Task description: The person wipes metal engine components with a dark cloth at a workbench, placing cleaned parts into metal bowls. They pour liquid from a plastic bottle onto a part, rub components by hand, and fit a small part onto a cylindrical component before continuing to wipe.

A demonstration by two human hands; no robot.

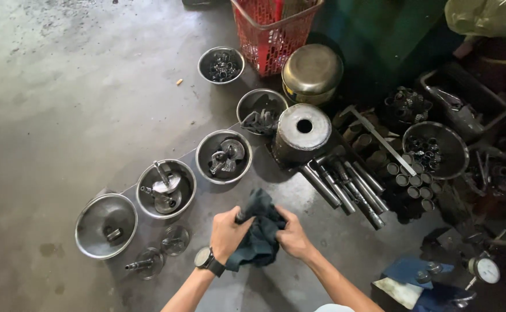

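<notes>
Fingers of L hand (228, 232) + R hand (290, 236) clutch dark rag (258, 231).

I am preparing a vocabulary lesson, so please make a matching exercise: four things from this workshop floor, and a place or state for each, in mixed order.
Things:
1. dark crumpled cloth
2. red plastic mesh basket
3. grey metal cylinder with a hole on top
4. black wristwatch

Places or states:
A. at the top edge
B. on the left wrist
C. held by both hands
D. upright beside the long metal rods

Pairs: 1-C, 2-A, 3-D, 4-B
</notes>
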